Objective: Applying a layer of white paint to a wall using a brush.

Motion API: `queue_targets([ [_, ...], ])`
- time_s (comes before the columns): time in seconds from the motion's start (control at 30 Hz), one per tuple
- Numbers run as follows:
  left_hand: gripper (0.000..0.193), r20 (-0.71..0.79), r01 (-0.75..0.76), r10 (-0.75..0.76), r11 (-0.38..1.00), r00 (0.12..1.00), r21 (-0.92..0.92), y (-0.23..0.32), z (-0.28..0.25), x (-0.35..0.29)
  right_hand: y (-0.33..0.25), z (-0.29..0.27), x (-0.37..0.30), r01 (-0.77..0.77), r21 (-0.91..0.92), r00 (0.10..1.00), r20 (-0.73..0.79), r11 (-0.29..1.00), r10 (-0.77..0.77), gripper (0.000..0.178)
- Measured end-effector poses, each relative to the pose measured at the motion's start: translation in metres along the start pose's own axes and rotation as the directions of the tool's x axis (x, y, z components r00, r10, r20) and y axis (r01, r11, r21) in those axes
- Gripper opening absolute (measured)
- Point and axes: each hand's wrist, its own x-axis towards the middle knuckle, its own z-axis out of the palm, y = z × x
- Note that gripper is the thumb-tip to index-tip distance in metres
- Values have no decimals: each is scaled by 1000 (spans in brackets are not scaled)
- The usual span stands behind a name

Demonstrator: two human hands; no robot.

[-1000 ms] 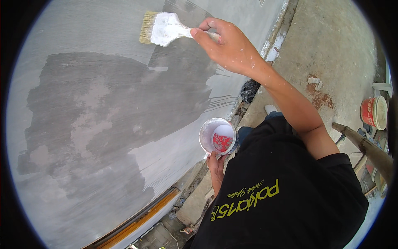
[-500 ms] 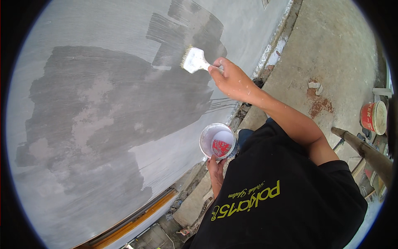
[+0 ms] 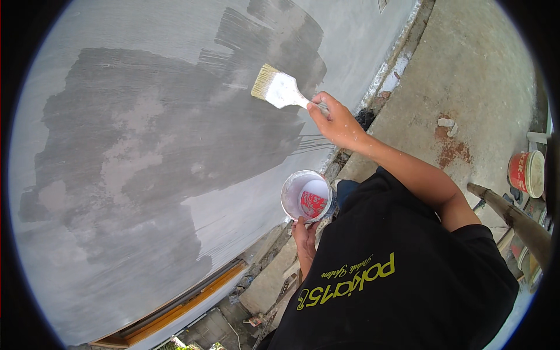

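Note:
My right hand (image 3: 339, 123) is closed round the handle of a wide white paintbrush (image 3: 283, 90). The brush's pale yellow bristles spread over a grey wall (image 3: 233, 128), at a darker, wet-looking patch; whether they touch it I cannot tell. Lower down, my left hand (image 3: 303, 236) grips the near rim of a small white paint bucket (image 3: 287, 198), fingers partly hidden beneath it. Pale whitish stuff and a red patch show inside the bucket. White specks dot my right hand and forearm.
A concrete floor strip (image 3: 466, 76) runs along the wall's right side, with a reddish-brown stain (image 3: 454, 149) on it. At far right stand a red-and-white bucket (image 3: 528, 174) and a wooden pole (image 3: 513, 216). An orange-brown wooden frame (image 3: 186, 300) edges the wall's lower part.
My right hand has shifted slightly right and down with the paintbrush, whose bristles now show at full length, fanned toward the left. My left hand still holds the bucket in nearly the same place.

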Motion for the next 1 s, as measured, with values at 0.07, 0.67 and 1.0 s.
queue_targets([
  [0.07,32,7,40,-40,998,999,-45,-1,-7,4,13,-3,-1,-48,-40,999,-24,998,47,25],
  [0.67,38,42,42,-42,999,998,-14,-2,-8,9,-41,7,6,-15,134,988,157,991,-6,28],
  [1.0,34,-4,47,-47,998,999,38,-6,-22,27,-88,-35,15,-108,165,991,91,980,93,29],
])
